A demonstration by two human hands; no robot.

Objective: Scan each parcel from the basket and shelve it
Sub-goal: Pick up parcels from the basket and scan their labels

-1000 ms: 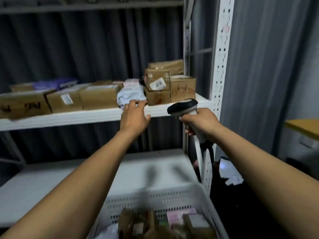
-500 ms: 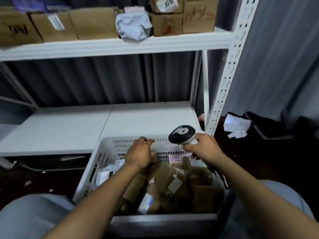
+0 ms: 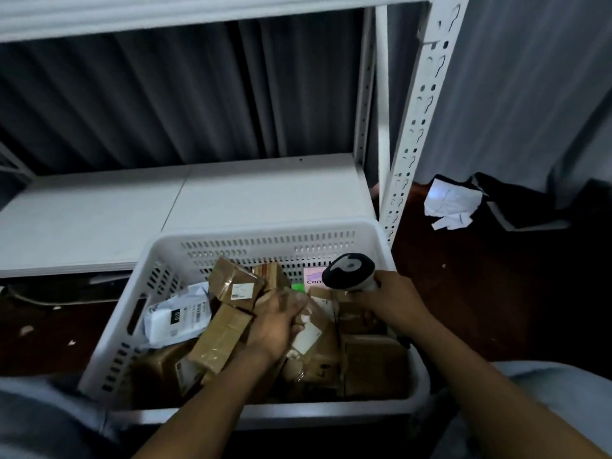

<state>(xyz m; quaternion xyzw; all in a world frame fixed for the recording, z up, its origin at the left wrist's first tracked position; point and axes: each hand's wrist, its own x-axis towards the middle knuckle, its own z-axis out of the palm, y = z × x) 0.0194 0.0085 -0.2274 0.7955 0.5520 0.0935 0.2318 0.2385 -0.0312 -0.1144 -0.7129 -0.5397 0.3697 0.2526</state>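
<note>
The left hand (image 3: 278,326) is blurred. Its fingers look curled round a taped parcel (image 3: 314,346) in the middle of the basket (image 3: 265,235), but how far they wrap cannot be made out. The right hand (image 3: 394,303) is clenched on the handle of the scanner (image 3: 347,271), hiding most of that handle. The scanner's dark head sits above the far right corner of the basket. Both forearms cover parcels nearer the front, and the boxes low on the right are lost in shadow.

The basket stands with its far rim against the front edge of the lower shelf (image 3: 198,210), whose white top lies bare behind it. The upper shelf (image 3: 165,14) is cut off at the top of the view. The slotted post (image 3: 417,127) rises just beside the basket's far right corner. Dark floor (image 3: 496,293) lies to the right, with crumpled paper (image 3: 450,200) well apart from the basket.

A pink box (image 3: 313,276) shows the letters "Con", the rest hidden by the scanner. A white bag (image 3: 178,319) at the left carries a dark tag and a barcode, too small to read. A brown box (image 3: 231,283) and the taped parcel each bear a white label, both unreadable.
</note>
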